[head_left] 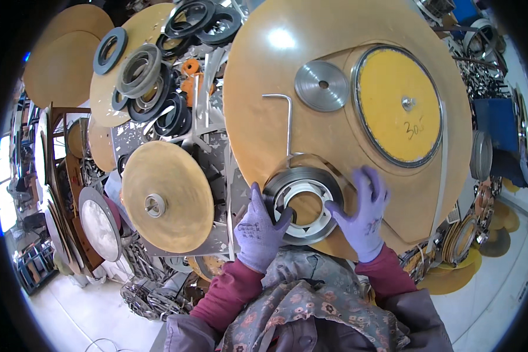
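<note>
My two hands wear lavender gloves. Near the front edge of a big tan round board [252, 76] lies a coil of dark metal strip [304, 174], wound around a white ring [319, 221]. My left hand [258, 234] grips the coil's left side, its thumb over the inner rim and its fingers along the outside. On the right side, my right hand [364, 220] is open with fingers spread and slightly blurred; its thumb reaches the coil's edge. A bent metal rod [290, 126] stretches away just beyond the coil.
A grey metal disc [311, 85] and a yellow disc [387, 88] lie farther back on the board; a loose strip runs around them. Leftward are a smaller tan disc [188, 199], stacked dark rings [110, 50] and orange parts [190, 85]. Tangled metal strip [152, 299] lies below.
</note>
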A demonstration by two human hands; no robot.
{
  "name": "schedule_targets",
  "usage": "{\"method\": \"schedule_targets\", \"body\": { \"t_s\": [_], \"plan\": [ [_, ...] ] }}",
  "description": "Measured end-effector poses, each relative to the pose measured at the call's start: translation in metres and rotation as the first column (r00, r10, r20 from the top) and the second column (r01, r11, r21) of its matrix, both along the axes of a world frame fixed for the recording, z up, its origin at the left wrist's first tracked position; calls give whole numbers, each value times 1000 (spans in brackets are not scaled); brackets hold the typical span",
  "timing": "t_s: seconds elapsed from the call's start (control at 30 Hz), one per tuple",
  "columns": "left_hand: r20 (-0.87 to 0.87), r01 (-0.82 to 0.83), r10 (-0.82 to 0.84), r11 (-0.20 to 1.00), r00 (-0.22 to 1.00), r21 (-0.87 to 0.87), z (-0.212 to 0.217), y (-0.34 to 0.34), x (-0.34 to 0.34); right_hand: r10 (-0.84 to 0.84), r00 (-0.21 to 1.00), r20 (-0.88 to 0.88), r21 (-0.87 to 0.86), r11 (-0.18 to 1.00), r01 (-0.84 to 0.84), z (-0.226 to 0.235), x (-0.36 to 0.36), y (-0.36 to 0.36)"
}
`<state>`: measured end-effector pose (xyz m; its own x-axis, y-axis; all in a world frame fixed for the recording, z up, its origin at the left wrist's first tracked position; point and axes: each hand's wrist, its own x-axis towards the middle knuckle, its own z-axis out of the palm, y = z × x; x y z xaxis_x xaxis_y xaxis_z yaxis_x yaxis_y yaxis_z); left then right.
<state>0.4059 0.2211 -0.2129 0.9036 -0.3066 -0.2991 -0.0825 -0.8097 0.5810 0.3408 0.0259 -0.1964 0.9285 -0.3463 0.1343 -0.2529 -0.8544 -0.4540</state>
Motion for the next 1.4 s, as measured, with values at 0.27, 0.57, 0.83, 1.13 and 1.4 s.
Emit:
{"method": "schedule_targets", "body": {
  "t_s": [0.27,0.57,0.83,1.13,1.4],
  "plan": [
    [38,-37,35,997,999,64,-7,4,-6,1,970,-245,105,994,26,-21,7,7],
    [188,-111,115,993,975,-32,17,43,-4,65,993,-98,24,998,-63,18,28,52],
    [457,-491,441,871,772,-11,55,188,42,453,887,89,148,875,-461,33,147,197],
    [313,-561,503,817,806,131,9,279,75,568,817,-98,137,821,-554,-20,199,288],
    [238,-386,315,845,919,371,16,289,95,595,783,-179,69,802,-594,0,191,255]
  ]
}}
